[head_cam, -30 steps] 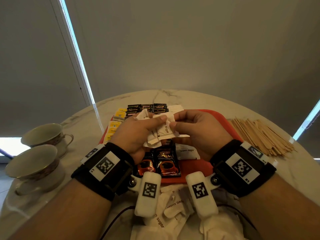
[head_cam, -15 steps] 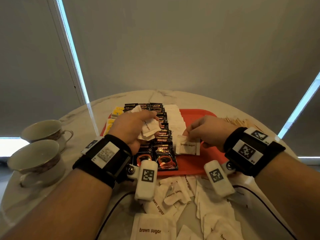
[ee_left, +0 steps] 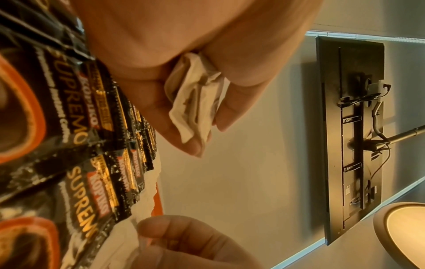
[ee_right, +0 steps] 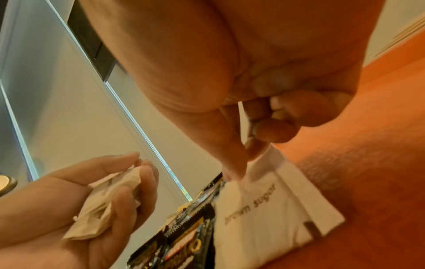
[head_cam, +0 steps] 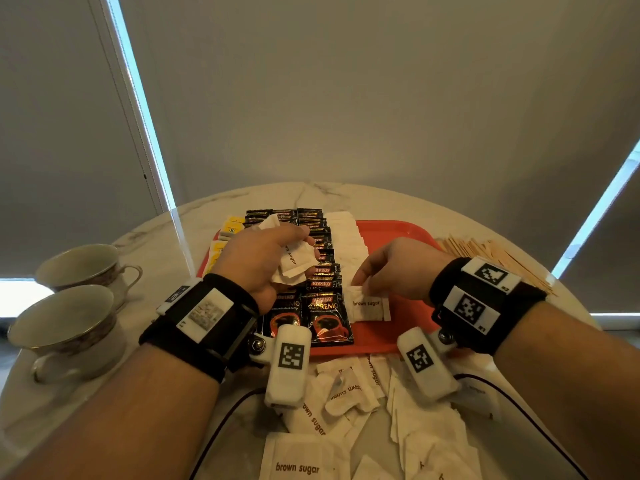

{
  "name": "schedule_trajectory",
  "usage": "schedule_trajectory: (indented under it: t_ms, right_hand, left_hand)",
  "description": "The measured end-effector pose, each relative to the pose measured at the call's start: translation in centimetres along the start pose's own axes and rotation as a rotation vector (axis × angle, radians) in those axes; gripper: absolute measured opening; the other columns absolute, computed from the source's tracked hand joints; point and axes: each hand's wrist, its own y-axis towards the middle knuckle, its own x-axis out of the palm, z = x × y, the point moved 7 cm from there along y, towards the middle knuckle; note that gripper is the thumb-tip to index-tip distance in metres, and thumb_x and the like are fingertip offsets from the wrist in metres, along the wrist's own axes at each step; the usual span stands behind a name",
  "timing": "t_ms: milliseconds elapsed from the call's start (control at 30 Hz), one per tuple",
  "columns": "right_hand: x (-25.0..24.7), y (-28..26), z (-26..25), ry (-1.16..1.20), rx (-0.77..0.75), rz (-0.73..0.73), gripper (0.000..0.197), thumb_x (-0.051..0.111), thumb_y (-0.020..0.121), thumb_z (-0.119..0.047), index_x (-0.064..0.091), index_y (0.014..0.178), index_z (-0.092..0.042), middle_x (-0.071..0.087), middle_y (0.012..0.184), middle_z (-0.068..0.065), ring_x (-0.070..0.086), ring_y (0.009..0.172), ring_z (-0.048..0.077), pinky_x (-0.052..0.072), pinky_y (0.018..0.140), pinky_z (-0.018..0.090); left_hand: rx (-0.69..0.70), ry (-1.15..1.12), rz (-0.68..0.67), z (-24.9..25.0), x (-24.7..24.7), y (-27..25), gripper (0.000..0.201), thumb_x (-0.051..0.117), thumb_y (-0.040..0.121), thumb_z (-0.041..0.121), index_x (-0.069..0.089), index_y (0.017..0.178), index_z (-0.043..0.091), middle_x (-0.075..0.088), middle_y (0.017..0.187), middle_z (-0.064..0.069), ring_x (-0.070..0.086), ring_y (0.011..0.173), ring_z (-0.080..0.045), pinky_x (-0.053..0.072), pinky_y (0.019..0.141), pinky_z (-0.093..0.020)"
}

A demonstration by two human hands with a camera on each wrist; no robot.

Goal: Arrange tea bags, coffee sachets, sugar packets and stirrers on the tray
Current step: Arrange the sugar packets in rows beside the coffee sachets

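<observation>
A red tray (head_cam: 398, 233) lies mid-table with yellow tea bags (head_cam: 232, 226) at its left, two rows of black Kopiko coffee sachets (head_cam: 325, 310) in the middle and a row of white sugar packets (head_cam: 346, 233) beside them. My left hand (head_cam: 266, 258) hovers over the sachets and grips a bunch of white brown-sugar packets (ee_left: 195, 102) (ee_right: 103, 202). My right hand (head_cam: 391, 268) pinches the top edge of one brown-sugar packet (head_cam: 369, 308) (ee_right: 271, 209) lying on the tray's red surface (ee_right: 368, 163), right of the sachets.
Loose brown-sugar packets (head_cam: 346, 427) are strewn on the marble table (head_cam: 346, 192) in front of the tray. A pile of wooden stirrers (head_cam: 491, 258) lies right of the tray. Two teacups (head_cam: 72, 317) stand at the left edge.
The hands have parted. My right hand took one packet from the bunch and lowered it onto the tray beside the sachets; my left hand stayed over the sachets with the rest.
</observation>
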Motion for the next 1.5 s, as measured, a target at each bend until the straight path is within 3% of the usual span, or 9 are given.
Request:
schedule_trajectory:
  t_ms: [200, 300, 433, 567, 733, 933, 1133, 1300, 1500]
  right_hand:
    - [-0.1, -1.0, 0.0, 0.164, -0.023, 0.076, 0.006, 0.074, 0.09, -0.019, 0.078, 0.085, -0.021, 0.072, 0.077, -0.004, 0.064, 0.068, 0.009, 0.049, 0.058, 0.024]
    - [1.4, -1.7, 0.1, 0.268, 0.025, -0.049, 0.01, 0.072, 0.092, -0.018, 0.078, 0.092, -0.011, 0.071, 0.077, 0.005, 0.062, 0.063, 0.013, 0.053, 0.059, 0.026]
    - [2.6, -1.8, 0.5, 0.336, 0.084, -0.129, 0.011, 0.072, 0.092, -0.015, 0.078, 0.094, -0.006, 0.073, 0.08, 0.009, 0.066, 0.069, 0.019, 0.059, 0.07, 0.033]
    - [1.9, -2.0, -0.4, 0.544, 0.064, -0.12, 0.017, 0.066, 0.096, -0.013, 0.073, 0.103, 0.001, 0.066, 0.08, 0.013, 0.061, 0.065, 0.019, 0.054, 0.061, 0.03]
    - [1.8, -1.3, -2.2, 0.83, 0.005, -0.12, 0.036, 0.071, 0.092, -0.042, 0.072, 0.105, -0.008, 0.068, 0.082, 0.008, 0.063, 0.072, 0.02, 0.054, 0.069, 0.034]
    - [2.5, -0.2, -3.1, 0.938, -0.133, -0.049, 0.019, 0.075, 0.09, -0.022, 0.071, 0.097, -0.005, 0.072, 0.082, 0.008, 0.064, 0.069, 0.018, 0.057, 0.069, 0.033]
    - [3.0, 0.2, -2.2, 1.038, -0.135, 0.008, 0.019, 0.068, 0.096, -0.019, 0.075, 0.097, -0.002, 0.074, 0.089, 0.015, 0.063, 0.072, 0.02, 0.06, 0.072, 0.037]
    - [2.5, 0.0, -1.9, 1.06, -0.202, 0.087, 0.017, 0.066, 0.098, -0.016, 0.075, 0.099, -0.002, 0.073, 0.089, 0.02, 0.062, 0.068, 0.019, 0.061, 0.064, 0.031]
    - [2.3, -0.1, -1.5, 1.124, -0.221, 0.138, 0.015, 0.067, 0.097, -0.014, 0.072, 0.1, 0.0, 0.071, 0.086, 0.015, 0.06, 0.061, 0.013, 0.06, 0.062, 0.03]
  left_hand:
    - [-0.011, 0.001, -0.001, -0.1, 0.0, 0.0, 0.014, 0.073, 0.093, 0.009, 0.067, 0.105, 0.003, 0.075, 0.077, -0.012, 0.076, 0.069, -0.024, 0.059, 0.052, -0.033]
    - [-0.028, 0.013, -0.007, -0.2, 0.1, 0.0, 0.01, 0.071, 0.094, 0.008, 0.068, 0.101, 0.002, 0.076, 0.082, -0.016, 0.076, 0.07, -0.025, 0.061, 0.055, -0.037]
    - [-0.054, -0.014, -0.062, -0.3, 0.6, -0.4, 0.018, 0.054, 0.094, -0.004, 0.063, 0.108, 0.005, 0.079, 0.094, -0.017, 0.078, 0.081, -0.032, 0.061, 0.08, -0.048]
    - [-0.079, -0.01, -0.12, -0.5, 0.9, -0.5, 0.031, 0.047, 0.099, -0.009, 0.059, 0.119, 0.009, 0.079, 0.105, -0.017, 0.078, 0.095, -0.034, 0.06, 0.069, -0.044]
    - [0.014, -0.01, -0.08, -0.2, 0.8, -0.4, 0.032, 0.067, 0.092, -0.006, 0.071, 0.118, 0.012, 0.08, 0.1, -0.013, 0.079, 0.088, -0.027, 0.061, 0.062, -0.037]
    - [0.066, 0.006, -0.06, 0.2, 0.1, -0.1, 0.036, 0.076, 0.082, -0.005, 0.07, 0.113, 0.012, 0.079, 0.101, -0.015, 0.077, 0.096, -0.033, 0.062, 0.082, -0.049]
    - [0.103, 0.058, -0.071, 0.1, 0.5, -0.1, 0.038, 0.078, 0.076, -0.01, 0.068, 0.105, 0.013, 0.079, 0.089, -0.01, 0.077, 0.09, -0.031, 0.062, 0.079, -0.047]
    - [0.106, 0.077, -0.096, 0.3, 0.9, -0.5, 0.048, 0.083, 0.063, 0.007, 0.068, 0.109, 0.01, 0.079, 0.089, -0.01, 0.078, 0.079, -0.022, 0.058, 0.063, -0.033]
    - [0.006, 0.038, -0.06, -0.7, 0.8, -0.4, 0.047, 0.078, 0.085, 0.007, 0.063, 0.128, -0.004, 0.079, 0.097, -0.016, 0.079, 0.079, -0.023, 0.058, 0.056, -0.027]
